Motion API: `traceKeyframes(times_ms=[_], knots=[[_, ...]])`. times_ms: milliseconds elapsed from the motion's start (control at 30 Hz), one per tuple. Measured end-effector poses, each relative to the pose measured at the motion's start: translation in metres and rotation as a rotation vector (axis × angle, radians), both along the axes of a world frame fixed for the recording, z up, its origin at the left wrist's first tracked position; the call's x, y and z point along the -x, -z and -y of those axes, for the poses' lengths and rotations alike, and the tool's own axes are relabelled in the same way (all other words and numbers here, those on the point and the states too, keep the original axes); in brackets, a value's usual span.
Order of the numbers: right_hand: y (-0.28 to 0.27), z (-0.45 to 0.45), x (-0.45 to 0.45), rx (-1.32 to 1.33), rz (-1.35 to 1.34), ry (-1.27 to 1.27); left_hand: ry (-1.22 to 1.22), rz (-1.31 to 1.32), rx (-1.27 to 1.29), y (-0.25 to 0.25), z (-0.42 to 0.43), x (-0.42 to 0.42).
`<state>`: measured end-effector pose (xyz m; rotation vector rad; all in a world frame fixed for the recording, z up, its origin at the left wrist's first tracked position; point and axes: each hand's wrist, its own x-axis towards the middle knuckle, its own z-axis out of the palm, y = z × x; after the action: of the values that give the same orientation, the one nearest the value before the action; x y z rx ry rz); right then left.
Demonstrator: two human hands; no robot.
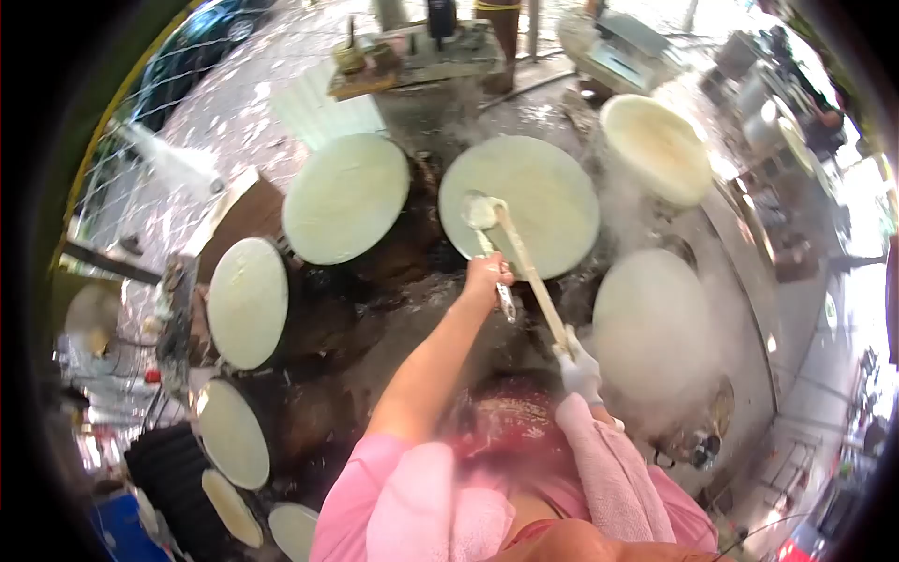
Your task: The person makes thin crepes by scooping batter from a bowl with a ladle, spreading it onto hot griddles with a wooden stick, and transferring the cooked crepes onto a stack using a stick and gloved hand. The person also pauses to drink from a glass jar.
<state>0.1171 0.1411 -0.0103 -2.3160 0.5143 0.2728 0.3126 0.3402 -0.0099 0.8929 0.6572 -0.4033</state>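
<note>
Pale wood, a long paddle, sits clasped in the gloved right hand, while bare fingers of the left hand curl tightly around a ladle. From where I stand, both tools' far ends meet over the central pan of whitish liquid. Steam veils the right-hand pan; other pans crowd the left, and a cluttered table stands beyond.

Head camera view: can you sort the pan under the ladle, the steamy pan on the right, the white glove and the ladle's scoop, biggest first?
1. Pan under the ladle and steamy pan: too alike to rank, and steam blurs the second one's edge.
2. White glove.
3. Ladle's scoop.
</note>
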Motion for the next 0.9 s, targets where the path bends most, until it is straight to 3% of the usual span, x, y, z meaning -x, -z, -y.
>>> traceKeyframes(times_ms=[200, 267, 300, 367, 400, 433, 467, 500, 567, 667, 733, 900], knots=[[0.049, 0.004, -0.018, -0.469, -0.219, 0.088, -0.140, -0.068, 0.224, -0.015, 0.003, -0.001], [0.058, 0.008, -0.021, -0.448, -0.130, 0.000, -0.142, -0.034, 0.358, -0.017, -0.005, 0.005], [0.047, 0.014, -0.021, -0.432, -0.098, 0.000, -0.076, 0.072, 0.339, -0.016, -0.020, 0.014], [0.006, 0.020, -0.024, -0.400, -0.052, 0.027, -0.011, 0.340, 0.542, -0.054, -0.065, 0.045], [-0.012, 0.019, -0.030, -0.391, -0.029, 0.052, -0.027, 0.329, 0.262, -0.045, -0.086, 0.059], [-0.005, 0.023, -0.034, -0.454, 0.031, 0.102, 0.042, 0.262, 0.874, -0.027, -0.113, 0.069], [0.010, 0.029, -0.037, -0.518, 0.088, 0.148, 0.019, 0.198, 0.792, -0.050, -0.124, 0.082], [0.021, 0.029, -0.040, -0.580, 0.142, 0.182, 0.109, 0.325, 0.668, -0.050, -0.138, 0.089], [0.025, 0.011, -0.047, -0.285, 0.114, 0.034, 0.149, 0.387, 0.596, -0.068, -0.160, 0.089], [0.028, -0.036, -0.030, -0.221, 0.055, -0.093, 0.072, 0.267, 0.903, -0.091, -0.202, 0.102], [0.028, -0.066, -0.010, -0.259, -0.006, -0.155, 0.020, 0.286, 0.616, -0.101, -0.235, 0.148], [0.007, -0.127, -0.008, -0.243, -0.061, -0.406, -0.201, 0.384, 0.387, -0.144, -0.303, 0.284]])
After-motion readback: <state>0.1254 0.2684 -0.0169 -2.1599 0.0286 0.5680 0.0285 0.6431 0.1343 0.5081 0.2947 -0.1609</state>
